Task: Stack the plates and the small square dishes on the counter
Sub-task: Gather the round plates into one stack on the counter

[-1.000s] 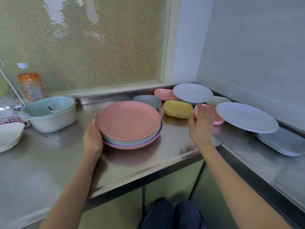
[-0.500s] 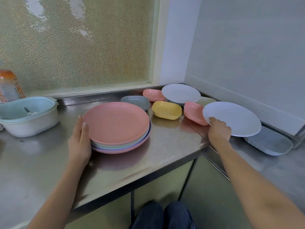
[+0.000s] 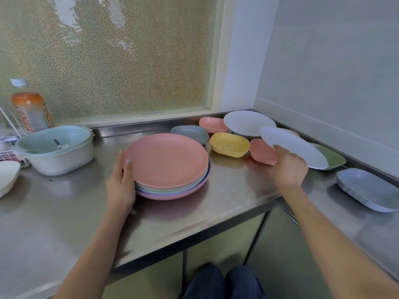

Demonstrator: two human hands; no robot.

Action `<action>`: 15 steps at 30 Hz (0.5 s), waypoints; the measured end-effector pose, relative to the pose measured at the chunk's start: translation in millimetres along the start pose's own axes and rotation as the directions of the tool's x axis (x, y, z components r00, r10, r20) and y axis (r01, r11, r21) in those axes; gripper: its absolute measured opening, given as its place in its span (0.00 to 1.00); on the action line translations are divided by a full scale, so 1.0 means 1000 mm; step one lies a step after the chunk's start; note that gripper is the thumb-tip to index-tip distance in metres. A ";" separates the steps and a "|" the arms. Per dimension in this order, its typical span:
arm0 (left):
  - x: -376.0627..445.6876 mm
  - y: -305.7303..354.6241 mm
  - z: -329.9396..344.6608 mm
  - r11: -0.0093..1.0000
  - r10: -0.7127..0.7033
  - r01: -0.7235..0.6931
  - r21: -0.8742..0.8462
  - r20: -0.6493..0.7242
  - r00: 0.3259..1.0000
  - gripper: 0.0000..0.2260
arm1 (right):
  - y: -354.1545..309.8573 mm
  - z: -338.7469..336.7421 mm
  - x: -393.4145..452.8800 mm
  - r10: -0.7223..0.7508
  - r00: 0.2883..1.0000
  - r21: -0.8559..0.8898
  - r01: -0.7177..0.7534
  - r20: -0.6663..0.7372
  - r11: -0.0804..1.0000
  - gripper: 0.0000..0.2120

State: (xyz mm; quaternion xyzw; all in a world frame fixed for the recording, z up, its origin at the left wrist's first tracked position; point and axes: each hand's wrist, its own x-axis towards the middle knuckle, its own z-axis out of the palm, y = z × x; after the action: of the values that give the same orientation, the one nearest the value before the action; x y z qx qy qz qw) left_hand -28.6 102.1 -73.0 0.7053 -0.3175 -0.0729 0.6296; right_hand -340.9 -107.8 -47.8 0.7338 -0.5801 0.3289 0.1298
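A stack of several plates (image 3: 168, 165) with a pink one on top sits mid-counter. My left hand (image 3: 121, 182) rests flat against its left rim, fingers together. My right hand (image 3: 289, 167) grips the near edge of a white plate (image 3: 295, 147), lifted and tilted above the counter. Behind it lie small square dishes: grey (image 3: 190, 133), pink (image 3: 213, 124), yellow (image 3: 229, 144), another pink (image 3: 262, 154) and green (image 3: 332, 157). A second white plate (image 3: 248, 123) rests in the back corner.
A blue-grey square dish (image 3: 369, 188) lies on the right-hand counter. At left stand a pale bowl set (image 3: 56, 147), a bottle (image 3: 30, 111) and a cream dish (image 3: 6, 175). The steel counter edge (image 3: 194, 231) runs in front; my knees show below.
My right hand took hold of the white plate and has lifted and tilted it toward the left, uncovering the green dish. My left hand stays against the stack.
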 end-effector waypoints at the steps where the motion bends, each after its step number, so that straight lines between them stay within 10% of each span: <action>1: 0.000 0.000 0.000 1.000 -0.003 0.003 -0.003 0.002 1.000 0.20 | -0.012 -0.001 -0.002 -0.031 0.999 0.027 0.032 -0.031 0.999 0.20; 8: 0.001 0.000 0.000 1.000 -0.009 0.009 -0.030 -0.004 1.000 0.20 | -0.114 -0.030 -0.050 -0.376 0.825 0.230 0.498 -0.422 0.836 0.23; 15: 0.002 -0.005 -0.001 0.999 0.020 -0.021 -0.043 -0.030 0.999 0.19 | -0.179 -0.039 -0.097 -0.606 0.707 0.351 0.708 -0.365 0.614 0.20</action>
State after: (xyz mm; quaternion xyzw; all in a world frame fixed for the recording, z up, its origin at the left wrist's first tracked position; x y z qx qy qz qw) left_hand -25.0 102.1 -76.7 0.6891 -0.3136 -0.0629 0.6502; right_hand -197.1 41.0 -46.0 0.8645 -0.1546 0.4625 0.1219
